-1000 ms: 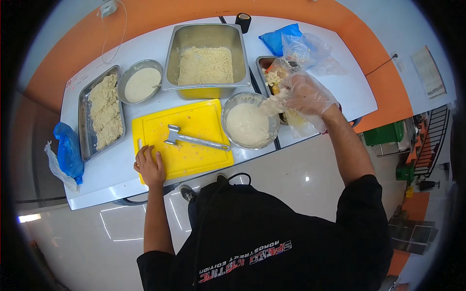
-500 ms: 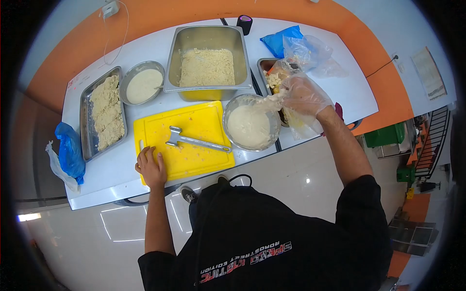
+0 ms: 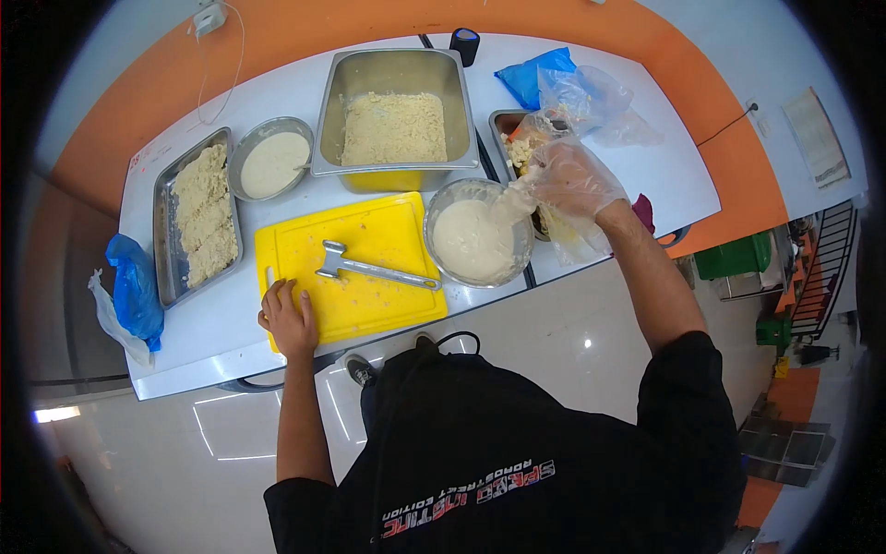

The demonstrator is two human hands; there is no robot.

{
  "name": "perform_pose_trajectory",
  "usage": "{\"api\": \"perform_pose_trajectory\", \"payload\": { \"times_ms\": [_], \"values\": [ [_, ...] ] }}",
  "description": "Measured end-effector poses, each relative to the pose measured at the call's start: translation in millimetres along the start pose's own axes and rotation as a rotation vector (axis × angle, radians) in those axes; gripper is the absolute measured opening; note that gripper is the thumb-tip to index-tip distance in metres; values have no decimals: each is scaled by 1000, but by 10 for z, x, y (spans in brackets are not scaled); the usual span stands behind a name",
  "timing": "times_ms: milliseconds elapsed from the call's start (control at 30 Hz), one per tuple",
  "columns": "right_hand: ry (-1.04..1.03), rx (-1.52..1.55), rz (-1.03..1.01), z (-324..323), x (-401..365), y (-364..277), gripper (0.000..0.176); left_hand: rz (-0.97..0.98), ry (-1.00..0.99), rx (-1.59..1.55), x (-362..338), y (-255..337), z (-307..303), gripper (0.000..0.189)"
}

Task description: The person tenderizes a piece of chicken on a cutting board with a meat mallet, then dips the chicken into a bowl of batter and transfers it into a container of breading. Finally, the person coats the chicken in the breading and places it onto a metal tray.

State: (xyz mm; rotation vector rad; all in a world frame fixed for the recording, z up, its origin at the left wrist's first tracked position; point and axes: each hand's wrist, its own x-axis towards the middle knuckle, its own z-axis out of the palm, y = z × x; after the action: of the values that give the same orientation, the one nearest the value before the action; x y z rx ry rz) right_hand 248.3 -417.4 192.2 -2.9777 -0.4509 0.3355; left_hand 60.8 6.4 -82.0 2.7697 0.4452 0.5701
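My left hand point(image 3: 289, 319) lies flat on the lower left corner of a yellow cutting board point(image 3: 369, 300), fingers spread, holding nothing. A metal meat mallet point(image 3: 383, 270) rests across the board. My right hand point(image 3: 572, 180), in a clear plastic glove, pinches a batter-coated piece of food point(image 3: 513, 201); its exact kind is hidden under the batter. The piece hangs at the right rim of a metal bowl of pale batter point(image 3: 472, 242). Behind the hand, a metal tray point(image 3: 504, 120) with food in it is partly covered.
A deep steel pan point(image 3: 392, 168) of crumbly coating stands at the back. To the left are a bowl of white liquid point(image 3: 274, 164) and a long tray point(image 3: 164, 268) of coated pieces. Blue plastic bags point(image 3: 137, 291) lie at the left edge, with another blue bag point(image 3: 535, 78) at the back right.
My right hand has shifted slightly left, and the batter-coated piece now hangs lower over the bowl's rim. My left hand has stayed in place.
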Motion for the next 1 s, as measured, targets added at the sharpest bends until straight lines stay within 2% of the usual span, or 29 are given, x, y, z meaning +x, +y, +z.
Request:
{"api": "perform_pose_trajectory", "payload": {
  "times_ms": [100, 200, 333, 400, 433, 500, 833, 1000],
  "values": [
    [88, 38, 1, 57, 8, 23, 44, 1, 0, 8, -4, 1, 3, 36],
    [105, 60, -71, 13, -7, 2, 40, 0, 3, -12, 0, -2, 1, 36],
    [84, 15, -51, 83, 55, 51, 39, -4, 0, -2, -3, -2, 2, 35],
    [234, 83, -128, 115, 47, 56, 27, -6, -3, 3, -1, -12, 12, 35],
    [234, 83, -129, 103, 47, 50, 27, -7, -2, 3, -1, -15, 16, 35],
    [122, 22, 6, 59, 40, 17, 42, -13, -14, 12, -2, -15, 15, 36],
    [44, 48, 54, 6, 43, -14, 42, -14, -17, 11, -5, -20, 17, 36],
    [155, 21, -22, 108, 80, 100, 37, -14, -14, 1, -6, -12, 7, 35]
  ]
}}
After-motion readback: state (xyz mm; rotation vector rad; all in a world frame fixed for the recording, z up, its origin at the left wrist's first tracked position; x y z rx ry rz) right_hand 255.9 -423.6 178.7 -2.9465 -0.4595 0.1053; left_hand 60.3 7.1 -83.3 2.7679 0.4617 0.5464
